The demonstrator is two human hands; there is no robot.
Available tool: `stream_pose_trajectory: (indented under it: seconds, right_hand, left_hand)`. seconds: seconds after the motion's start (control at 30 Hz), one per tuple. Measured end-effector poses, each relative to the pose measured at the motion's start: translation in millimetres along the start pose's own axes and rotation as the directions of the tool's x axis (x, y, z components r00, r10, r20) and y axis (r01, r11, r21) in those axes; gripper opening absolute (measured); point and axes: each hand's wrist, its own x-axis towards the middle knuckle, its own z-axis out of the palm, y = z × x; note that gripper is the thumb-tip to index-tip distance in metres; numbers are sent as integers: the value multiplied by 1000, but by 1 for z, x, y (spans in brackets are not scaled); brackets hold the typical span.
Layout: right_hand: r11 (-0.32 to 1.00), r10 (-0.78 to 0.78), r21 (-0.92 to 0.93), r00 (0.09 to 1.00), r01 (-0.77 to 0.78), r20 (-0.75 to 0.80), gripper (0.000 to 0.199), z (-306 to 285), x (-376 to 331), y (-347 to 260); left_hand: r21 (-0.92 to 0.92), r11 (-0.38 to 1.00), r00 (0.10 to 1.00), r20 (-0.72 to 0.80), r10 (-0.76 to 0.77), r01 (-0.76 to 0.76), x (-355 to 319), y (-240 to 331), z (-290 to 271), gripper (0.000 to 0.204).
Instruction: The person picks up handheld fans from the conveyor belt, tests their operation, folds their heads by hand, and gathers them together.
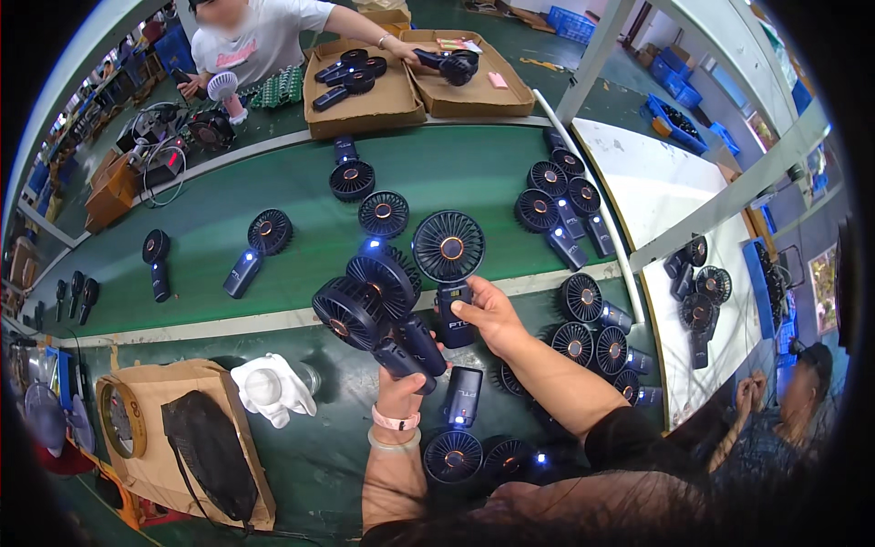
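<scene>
Now, fans [344, 313] in left fingers [413, 384], another fan [448, 247] in right fingers [470, 314].

Left grip [394, 394] curled, right grip [493, 319] pinching

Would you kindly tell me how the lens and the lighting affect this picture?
Head view: the fisheye bows the green belt and leaves the corners black; head view: small lights on several handheld fans show as bright white spots; head view: the right hand looks fairly sharp, while things near the rim look softer.
</scene>
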Motion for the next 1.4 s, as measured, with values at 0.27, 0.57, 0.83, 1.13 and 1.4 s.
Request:
stream_pose_trajectory:
  seconds: [0.27, 0.57, 0.83, 1.13, 1.4]
  right_hand:
    - [993, -119, 3, 977, 121, 175, 58, 10, -5, 5]
    - [971, -120, -172, 959, 168, 258, 76, 11, -11, 5]
    - [797, -226, -461, 901, 390, 371, 65, 11, -13, -11]
    - [803, -300, -385, 866, 456, 400, 41, 4, -6, -3]
    - [801, -307, -386, 868, 457, 391, 40, 4, -7, -3]
  left_hand:
    - [14, 999, 999, -19, 48, -48, 4, 5, 13, 73]
    - [-81, 997, 998, 55, 18, -13, -3, 6, 7, 74]
    - [-137, 990, 996, 87, -27, 39, -2, 7, 2, 79]
    - [-180, 983, 995, 102, -22, 40, -1, 6, -4, 81]
    - [-194, 980, 994, 103, -33, 53, -1, 7, -1, 83]
